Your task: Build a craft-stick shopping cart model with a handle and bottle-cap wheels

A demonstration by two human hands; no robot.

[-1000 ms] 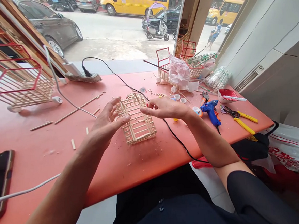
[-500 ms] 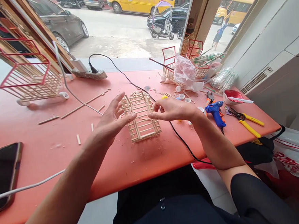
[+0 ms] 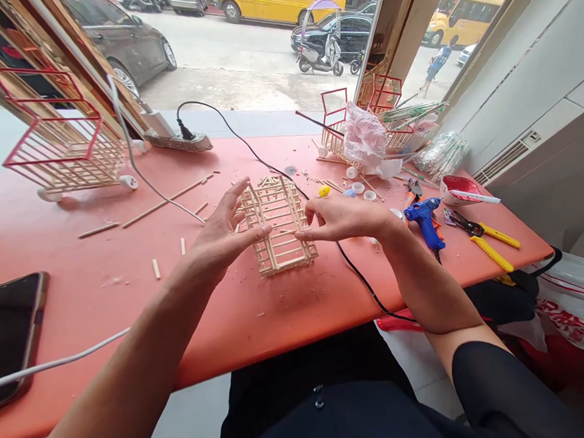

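In the head view, the wooden stick frame [image 3: 280, 226] sat on the desk [image 3: 220, 331], between the hands. Its long axis ran away from the person, with the far end angled slightly left.

The left hand [image 3: 227, 230] was open at the frame's left side, fingers spread and thumb reaching over the near-left rail. The right hand [image 3: 342, 219] had its fingers partly curled at the right side, thumb toward the frame; whether it gripped a stick could not be told.

Red printed characters marked the white plastic bag [image 3: 582, 292] beyond the right hand, too distorted to read. Right of that hand lay a blue glue gun [image 3: 425, 220] and yellow-handled pliers [image 3: 491, 242]. A red-rimmed stick cart [image 3: 67, 151] stood beyond and left of the left hand, and a phone [image 3: 12, 332] lay nearer, also left.
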